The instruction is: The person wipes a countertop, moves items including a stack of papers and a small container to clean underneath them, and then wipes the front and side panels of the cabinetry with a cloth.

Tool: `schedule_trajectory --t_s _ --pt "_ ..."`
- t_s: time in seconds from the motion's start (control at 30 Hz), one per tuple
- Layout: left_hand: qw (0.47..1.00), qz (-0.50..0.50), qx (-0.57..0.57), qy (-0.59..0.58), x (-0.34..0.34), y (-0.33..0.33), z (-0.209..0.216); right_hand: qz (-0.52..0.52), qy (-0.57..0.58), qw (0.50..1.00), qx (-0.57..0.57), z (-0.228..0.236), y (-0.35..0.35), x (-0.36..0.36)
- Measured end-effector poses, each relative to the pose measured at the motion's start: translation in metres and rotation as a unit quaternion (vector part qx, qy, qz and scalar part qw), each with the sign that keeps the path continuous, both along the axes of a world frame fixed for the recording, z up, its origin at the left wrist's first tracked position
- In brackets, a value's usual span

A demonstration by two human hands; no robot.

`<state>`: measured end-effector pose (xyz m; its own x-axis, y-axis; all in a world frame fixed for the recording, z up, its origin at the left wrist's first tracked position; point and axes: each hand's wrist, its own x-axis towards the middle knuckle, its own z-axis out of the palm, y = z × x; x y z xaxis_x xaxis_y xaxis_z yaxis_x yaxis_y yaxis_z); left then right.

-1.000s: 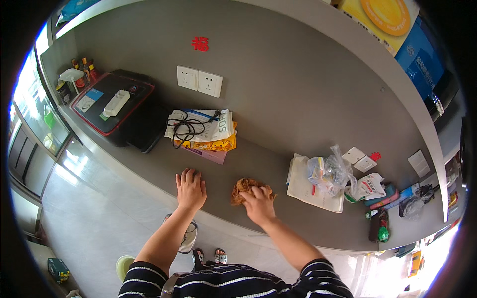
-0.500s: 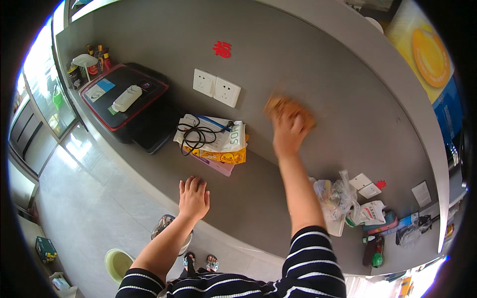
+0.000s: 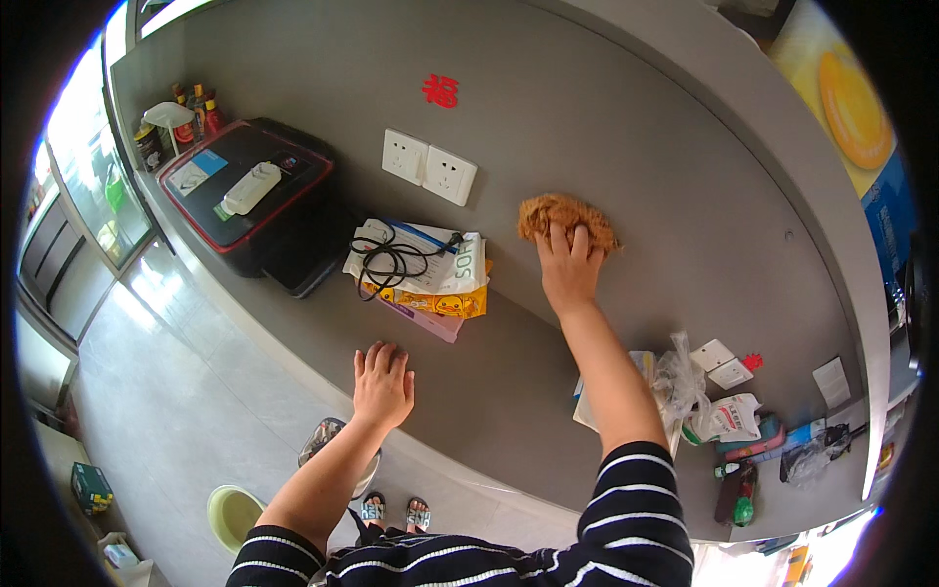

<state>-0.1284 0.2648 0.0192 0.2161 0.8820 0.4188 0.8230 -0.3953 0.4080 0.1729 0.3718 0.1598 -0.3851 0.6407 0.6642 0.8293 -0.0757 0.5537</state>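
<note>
My right hand [image 3: 570, 272] presses a fuzzy brown cloth [image 3: 562, 211] against the grey back panel [image 3: 685, 235], right of the white wall sockets [image 3: 427, 166]. Its fingers curl over the cloth's lower part. Near the front edge of the grey counter [image 3: 489, 411], my left hand [image 3: 383, 389] lies palm down with its fingers stretched out, holding nothing. Beyond it is a stack of packets [image 3: 430, 301] with a coiled black cable [image 3: 386, 259] and a blue pen-like stick on top.
A black printer [image 3: 245, 196] carrying a white power strip [image 3: 252, 189] stands at the left, bottles [image 3: 201, 112] behind it. Plastic bags [image 3: 680, 382] and packets lie on the counter's right part. A pale green bucket [image 3: 233, 517] stands on the floor.
My right hand and the cloth have shifted only slightly on the panel, the blur gone from the cloth. The right forearm has swung a little rightward. My left hand stays in place.
</note>
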Motion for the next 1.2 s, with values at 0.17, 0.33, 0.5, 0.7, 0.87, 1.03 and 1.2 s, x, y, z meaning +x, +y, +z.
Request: schedule_trajectory --t_s 0.17,0.33,0.5,0.7,0.87,1.03,1.2 --pt "1.000 -0.014 -0.001 -0.004 0.004 0.003 0.000 -0.036 -0.112 0.979 -0.168 -0.076 -0.005 0.019" --pt "1.000 0.001 0.007 0.005 -0.003 0.004 -0.001 -0.020 -0.062 0.996 -0.057 0.005 0.016 -0.006" --pt "1.000 0.002 0.003 0.007 -0.003 0.002 -0.004 -0.019 0.014 1.000 -0.007 0.002 0.004 -0.012" --pt "1.000 -0.007 0.006 -0.006 0.007 0.000 0.001 -0.001 -0.162 0.966 -0.203 -0.120 -0.011 0.050" --pt "1.000 -0.001 0.007 0.009 -0.001 0.003 0.001 -0.057 -0.047 0.997 0.000 0.028 0.000 0.019" --pt "1.000 0.000 0.009 0.014 -0.001 0.003 -0.002 -0.036 0.074 0.959 0.272 0.106 0.009 0.008" --pt "1.000 -0.007 0.005 -0.001 0.000 0.003 0.000 -0.075 0.003 0.995 0.069 -0.065 -0.010 0.011"
